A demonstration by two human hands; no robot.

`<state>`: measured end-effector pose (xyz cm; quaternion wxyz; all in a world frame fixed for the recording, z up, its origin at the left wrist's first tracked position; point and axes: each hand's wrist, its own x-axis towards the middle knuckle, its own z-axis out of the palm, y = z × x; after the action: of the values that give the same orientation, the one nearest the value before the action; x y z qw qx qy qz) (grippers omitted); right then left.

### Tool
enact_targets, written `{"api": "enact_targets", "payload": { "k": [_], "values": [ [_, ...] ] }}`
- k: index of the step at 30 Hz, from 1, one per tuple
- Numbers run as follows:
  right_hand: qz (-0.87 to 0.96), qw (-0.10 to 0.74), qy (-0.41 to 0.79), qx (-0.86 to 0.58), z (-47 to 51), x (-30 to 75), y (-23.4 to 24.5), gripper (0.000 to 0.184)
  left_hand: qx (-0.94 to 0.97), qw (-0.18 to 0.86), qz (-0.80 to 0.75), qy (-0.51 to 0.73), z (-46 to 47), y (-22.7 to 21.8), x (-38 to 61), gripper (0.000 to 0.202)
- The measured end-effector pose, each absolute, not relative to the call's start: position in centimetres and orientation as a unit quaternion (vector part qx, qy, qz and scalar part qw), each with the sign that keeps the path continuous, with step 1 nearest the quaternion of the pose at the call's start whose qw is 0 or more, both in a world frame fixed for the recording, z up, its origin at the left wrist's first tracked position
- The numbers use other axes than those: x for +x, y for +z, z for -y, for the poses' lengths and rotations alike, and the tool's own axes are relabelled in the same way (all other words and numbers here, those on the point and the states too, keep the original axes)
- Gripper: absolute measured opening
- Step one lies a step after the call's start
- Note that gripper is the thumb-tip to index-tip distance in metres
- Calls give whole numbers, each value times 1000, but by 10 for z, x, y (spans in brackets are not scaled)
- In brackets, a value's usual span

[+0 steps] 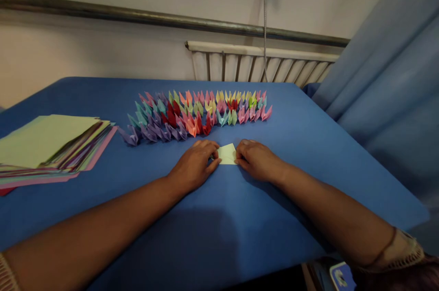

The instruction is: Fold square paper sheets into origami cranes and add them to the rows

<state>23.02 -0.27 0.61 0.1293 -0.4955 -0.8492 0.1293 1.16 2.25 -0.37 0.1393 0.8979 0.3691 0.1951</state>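
Observation:
A small folded piece of pale yellow-green paper (227,154) lies on the blue table between my two hands. My left hand (197,161) has its fingers closed on the paper's left edge. At the opposite edge, the fingers of my right hand (255,158) are closed on the paper too. Both hands rest low on the tabletop, and the fingertips cover the paper's ends. Just beyond them stand rows of folded paper cranes (192,124) in purple, teal, red, pink, yellow and green.
To the left sits a loose stack of coloured paper sheets (51,137), pale yellow-green on top. The blue table (291,227) reaches back towards a wall with a metal rail (154,18) and a white radiator-like grille (254,51). A blue curtain (387,76) hangs at the right.

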Motion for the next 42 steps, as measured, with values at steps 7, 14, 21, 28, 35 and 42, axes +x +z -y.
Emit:
{"api": "enact_targets", "payload": {
  "k": [7, 14, 21, 28, 35, 42],
  "values": [
    [856, 98, 114, -495, 3, 233, 8, 7, 948, 105, -265, 140, -13, 5, 12, 26],
    [845, 123, 126, -505, 1, 233, 5, 17, 951, 75, -282, 105, -6, 17, 12, 27],
    [814, 144, 150, -543, -9, 245, -3, 21, 949, 91, -282, 107, -8, 15, 11, 31],
    [749, 216, 180, -600, -17, 234, -14, 33, 941, 115, -297, 113, -18, 11, 12, 28],
    [745, 264, 198, -580, -16, 222, -17, 13, 932, 127, -310, 137, -24, 3, 11, 27],
    [776, 251, 207, -541, -5, 217, -12, 10, 931, 123, -319, 130, -20, 6, 13, 47]
  ]
}}
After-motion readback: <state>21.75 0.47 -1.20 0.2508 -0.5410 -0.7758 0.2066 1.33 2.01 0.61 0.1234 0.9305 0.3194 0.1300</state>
